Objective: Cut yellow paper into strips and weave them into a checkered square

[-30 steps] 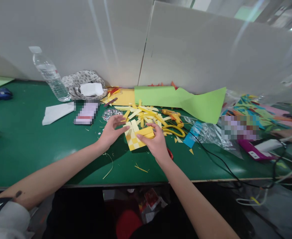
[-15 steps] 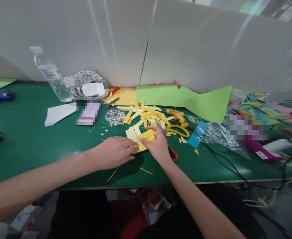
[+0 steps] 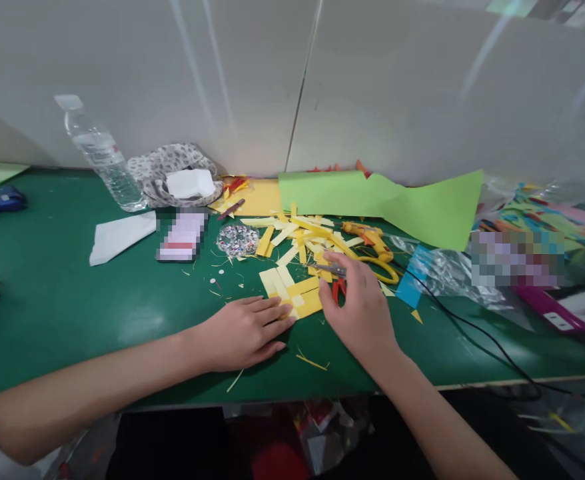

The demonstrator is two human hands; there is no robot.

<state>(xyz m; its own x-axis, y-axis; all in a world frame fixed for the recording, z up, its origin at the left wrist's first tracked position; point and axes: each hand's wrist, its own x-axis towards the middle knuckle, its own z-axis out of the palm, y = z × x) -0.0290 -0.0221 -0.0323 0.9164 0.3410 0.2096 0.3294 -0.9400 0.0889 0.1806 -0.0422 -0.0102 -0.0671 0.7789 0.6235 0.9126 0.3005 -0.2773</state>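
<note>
Yellow and pale-yellow paper strips are laid across each other as a small woven piece (image 3: 305,297) on the green table. My left hand (image 3: 245,331) lies flat with its fingertips on the near left edge of this piece. To the right of it, my right hand (image 3: 361,308) hovers with thumb and index finger apart. Between these fingers show the red handles (image 3: 339,291) and grey metal jaws of a small tool, partly hidden by the hand. Behind lies a heap of loose yellow paper strips (image 3: 285,233), with yellow-handled scissors (image 3: 383,268) among them.
A yellow glue gun (image 3: 370,240) and its black cable lie right of the heap, near a blue paper piece (image 3: 414,275) and clear plastic. A bag of small beads (image 3: 237,240), a phone (image 3: 185,235) and a water bottle (image 3: 103,160) are left. Green paper (image 3: 332,195) leans behind.
My right hand has let go of the woven paper and moved right, over the red-handled tool. My left hand remains at the paper's edge. The view has shifted slightly.
</note>
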